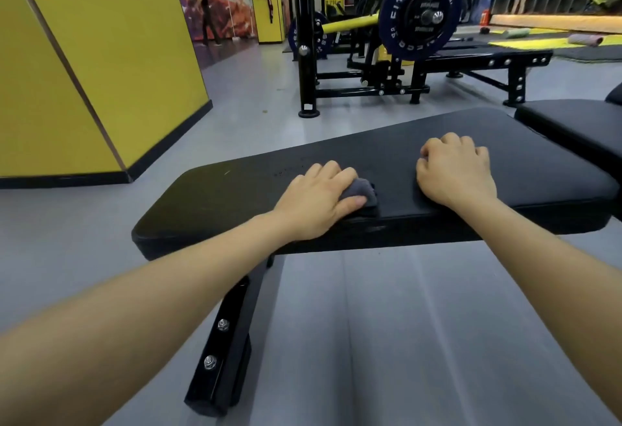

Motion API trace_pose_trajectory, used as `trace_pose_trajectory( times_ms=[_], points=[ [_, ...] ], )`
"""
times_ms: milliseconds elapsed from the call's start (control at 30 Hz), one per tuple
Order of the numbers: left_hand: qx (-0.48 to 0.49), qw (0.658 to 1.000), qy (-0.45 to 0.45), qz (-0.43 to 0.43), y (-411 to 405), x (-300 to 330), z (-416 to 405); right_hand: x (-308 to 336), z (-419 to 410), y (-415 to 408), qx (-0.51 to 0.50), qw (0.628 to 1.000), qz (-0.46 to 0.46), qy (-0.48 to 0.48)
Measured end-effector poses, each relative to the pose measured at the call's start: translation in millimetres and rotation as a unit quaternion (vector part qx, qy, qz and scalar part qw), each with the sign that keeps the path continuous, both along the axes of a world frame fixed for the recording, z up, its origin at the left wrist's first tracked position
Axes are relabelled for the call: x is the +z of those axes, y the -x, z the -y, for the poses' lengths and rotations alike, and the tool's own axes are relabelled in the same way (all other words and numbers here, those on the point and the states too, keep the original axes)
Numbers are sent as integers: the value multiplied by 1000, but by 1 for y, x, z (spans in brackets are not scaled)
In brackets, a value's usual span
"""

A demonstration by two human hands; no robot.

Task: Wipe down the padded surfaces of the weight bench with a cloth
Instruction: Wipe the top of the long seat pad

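Head view: the left hand (314,201) grasps a bunched grey cloth (361,191) and presses it onto the black pad of the desk (235,196), near the pad's front edge; the right hand (454,173) rests on the pad just beyond the cloth, fingers curled under and holding nothing visible. Judged from this view, wiping is under way: no wet streaks show which areas are done, and the pad area left of the left hand, plus the adjoining pad (572,122) beyond the right hand, likely remain.
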State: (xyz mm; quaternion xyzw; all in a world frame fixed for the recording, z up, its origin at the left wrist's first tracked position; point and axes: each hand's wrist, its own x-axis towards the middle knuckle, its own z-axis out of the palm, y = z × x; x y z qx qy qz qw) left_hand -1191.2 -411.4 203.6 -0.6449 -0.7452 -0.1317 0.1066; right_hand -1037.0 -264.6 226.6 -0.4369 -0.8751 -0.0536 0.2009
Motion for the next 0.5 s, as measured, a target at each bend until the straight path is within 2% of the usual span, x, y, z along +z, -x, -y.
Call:
trace_pose_trajectory(
  times_ms=[67,133,233,400,500],
  points=[
    [21,999,24,15,35,-4,27,0,1,0,3,1000,1,-1],
    [90,994,50,27,60,-8,46,-2,0,-1,6,1000,0,-2],
    [162,985,64,13,59,-7,39,-3,-1,0,4,1000,6,-9],
    [97,995,34,15,-2,3,-29,-3,1,2,-4,1000,13,-15],
    [58,998,15,35,-8,8,-41,-2,0,2,-6,1000,21,-18]
  ],
)
